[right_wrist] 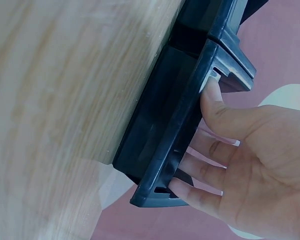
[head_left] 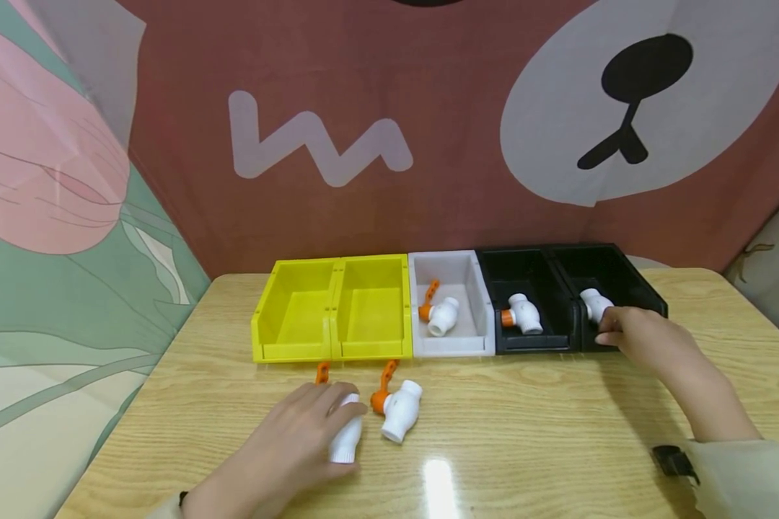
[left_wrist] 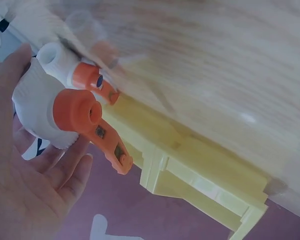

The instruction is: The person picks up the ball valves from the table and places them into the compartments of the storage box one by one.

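Within the left hand (head_left: 292, 436): held valve (head_left: 346, 440), white, fingers and thumb curled round its body; orange handle (left_wrist: 110, 142) sticks out free, away from the palm.
Just right of that hand: loose valve (head_left: 402, 412) on the counter (head_left: 513, 440), handle pointing toward the bins, untouched.
Beyond the left hand: yellow bins (head_left: 373, 350), two, side by side.
Between the hands, farther off: pale bin (head_left: 454, 347) bearing one valve (head_left: 444, 317); then the inner black bin (head_left: 535, 343) with another valve (head_left: 526, 314).
Right hand (head_left: 652, 342): at the front lip of the end black bin (head_left: 597, 263), thumb and visible fingers spread; end valve (head_left: 595, 304) sits against the fingertips. Whether they grip it, I cannot tell.
Right-hand step: seems to be handling the end valve at its bin, one valve per bin on this side.
Right hand's next call: fingers drawn clear of the lip, without tipping the bin.
Left hand's next call: a firm grip, handle kept from snagging the loose valve.
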Motion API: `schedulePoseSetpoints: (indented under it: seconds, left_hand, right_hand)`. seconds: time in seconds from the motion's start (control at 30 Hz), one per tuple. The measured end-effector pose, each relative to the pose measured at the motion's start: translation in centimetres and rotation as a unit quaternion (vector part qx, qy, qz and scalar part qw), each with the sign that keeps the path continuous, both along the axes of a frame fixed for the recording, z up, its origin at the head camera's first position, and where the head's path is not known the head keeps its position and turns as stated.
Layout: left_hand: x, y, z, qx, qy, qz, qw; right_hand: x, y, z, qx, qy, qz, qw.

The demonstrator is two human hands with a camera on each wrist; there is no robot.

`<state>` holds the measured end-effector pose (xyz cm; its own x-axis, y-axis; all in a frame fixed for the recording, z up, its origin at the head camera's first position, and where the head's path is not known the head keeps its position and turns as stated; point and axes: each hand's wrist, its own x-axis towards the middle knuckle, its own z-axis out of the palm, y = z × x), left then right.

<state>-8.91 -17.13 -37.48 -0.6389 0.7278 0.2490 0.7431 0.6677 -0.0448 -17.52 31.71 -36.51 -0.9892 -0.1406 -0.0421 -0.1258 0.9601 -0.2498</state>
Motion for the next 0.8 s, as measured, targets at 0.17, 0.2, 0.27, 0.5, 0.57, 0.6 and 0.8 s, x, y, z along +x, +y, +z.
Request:
schedulePoseSetpoints:
  seconds: [0.17,0.2,0.27,0.5,0.57,0.6,0.8]
  left_hand:
    - [-0.5,0.4,0.2,0.002,0.015,-0.014,0.9998]
    - [-0.6,0.4,0.3,0.004,0.019,-0.017,0.9997]
    - [-0.8,0.6,0.4,0.013,0.028,-0.024,0.9992]
    - [-1.4,1.7,1.5,0.027,0.036,-0.028,0.9986]
    - [-1.6,2.1,1.9,0.023,0.029,-0.025,0.999]
    - [-1.7,2.3,2.1,0.023,0.029,-0.025,0.999]
    - [-3.1,2.9,2.2,0.038,0.058,-0.042,0.9967]
  right_hand:
    - [0.1,0.0,0.0,-0.002,0.0,-0.001,1.0]
    - [0.1,0.0,0.0,-0.002,0.0,0.0,1.0]
    - [0.1,0.0,0.0,-0.002,0.0,0.0,1.0]
    - [0.1,0.0,0.1,-0.002,0.001,0.003,1.0]
    - [0.1,0.1,0.0,-0.003,0.001,0.004,1.0]
    - [0.0,0.1,0.0,-0.004,0.0,0.004,1.0]
    - [0.0,0.1,0.0,-0.003,0.0,0.003,1.0]
